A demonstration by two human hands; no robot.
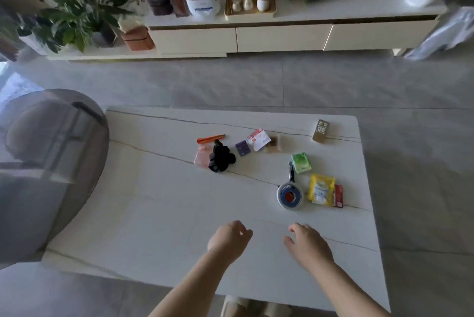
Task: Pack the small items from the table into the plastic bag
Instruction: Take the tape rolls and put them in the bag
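Left hand (229, 237) and right hand (307, 241) hover over the near table (154, 214), both loosely curled, holding nothing, fingertips partly hidden. Mid-table: round tape reel (289, 196), yellow packet (320, 189), green packet (301, 162), black fabric clump (221, 158), orange cutter (210, 139); labels unreadable. Far corner: remote (320, 131); plastic bag can't be made out.

White table (159, 214) streaked with thin dark veins; beyond the black scrunchie (221, 158) an orange cutter (210, 139), right of it a purple pack (242, 148), green packet (301, 162), yellow pouch (321, 189)
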